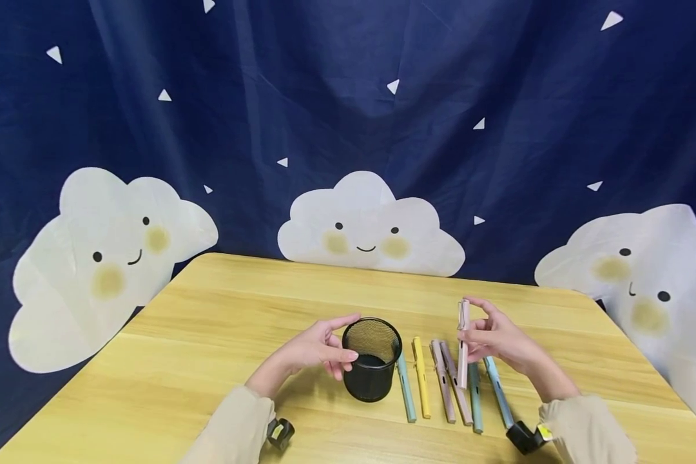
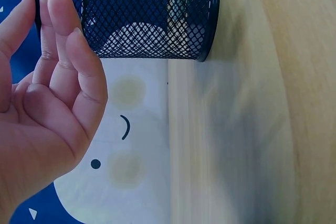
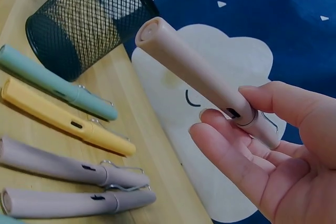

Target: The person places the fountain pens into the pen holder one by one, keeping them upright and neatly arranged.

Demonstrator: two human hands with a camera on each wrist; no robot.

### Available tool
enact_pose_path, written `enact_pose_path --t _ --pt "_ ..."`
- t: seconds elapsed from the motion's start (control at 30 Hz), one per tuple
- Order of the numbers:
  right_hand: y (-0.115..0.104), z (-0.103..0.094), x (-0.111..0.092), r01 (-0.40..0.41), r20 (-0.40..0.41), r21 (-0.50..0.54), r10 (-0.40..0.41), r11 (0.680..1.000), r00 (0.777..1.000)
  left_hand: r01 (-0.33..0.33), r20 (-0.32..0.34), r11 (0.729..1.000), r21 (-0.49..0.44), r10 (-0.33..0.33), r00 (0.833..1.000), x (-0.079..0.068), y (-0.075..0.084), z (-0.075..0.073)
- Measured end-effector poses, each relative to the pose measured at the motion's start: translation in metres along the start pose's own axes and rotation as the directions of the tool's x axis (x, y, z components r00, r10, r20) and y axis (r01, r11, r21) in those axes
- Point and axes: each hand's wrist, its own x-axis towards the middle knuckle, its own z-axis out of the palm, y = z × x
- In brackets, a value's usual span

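Note:
In the head view my left hand [image 1: 316,348] holds a black mesh pen cup [image 1: 371,380] at its left side, thumb and forefinger at the rim. The cup stands upright on the table, and no pens show inside it. My right hand [image 1: 499,338] pinches a pale pink pen [image 1: 463,361] upright above the row, clip end up. The right wrist view shows thumb and fingers around this pen [image 3: 194,74] near its cap. Beneath and beside it lie a green pen [image 1: 406,390], a yellow pen [image 1: 421,380], two mauve pens [image 1: 444,383], a teal pen [image 1: 475,399] and a light blue pen [image 1: 499,390].
The wooden table [image 1: 209,335] reaches back to a dark blue curtain [image 1: 348,77] printed with smiling clouds. Black wrist cameras [image 1: 524,438] sit at both sleeves, the right one close to the light blue pen's lower end.

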Motion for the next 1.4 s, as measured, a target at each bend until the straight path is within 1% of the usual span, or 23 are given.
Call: enact_pose_path --t 0.13,0.37,0.67,0.8,1.03,1.4 --pt "-0.001 0.005 0.004 -0.002 -0.018 0.018 0.002 1.000 1.000 0.004 0.000 1.000 0.003 -0.004 1.000 -0.001 -0.001 -0.001" --pt "-0.006 0.014 0.010 0.011 -0.100 0.042 -0.007 0.999 0.995 0.018 -0.008 1.000 -0.011 -0.018 1.000 -0.001 -0.001 0.000" --pt "-0.010 0.025 0.016 0.023 -0.163 0.089 -0.008 0.996 0.987 0.013 0.002 1.000 -0.020 -0.012 1.000 0.000 -0.001 0.000" --pt "-0.012 0.029 0.020 0.038 -0.177 0.092 -0.021 0.995 0.984 0.007 0.004 1.000 -0.012 -0.007 1.000 0.000 -0.001 -0.001" --pt "-0.013 0.037 0.029 0.054 -0.187 0.110 -0.033 0.992 0.982 0.016 -0.005 1.000 -0.017 -0.016 1.000 -0.001 -0.001 0.000" --pt "-0.015 0.046 0.034 0.070 -0.200 0.145 -0.040 0.987 0.979 0.014 -0.008 1.000 -0.021 -0.014 1.000 0.000 -0.002 0.000"
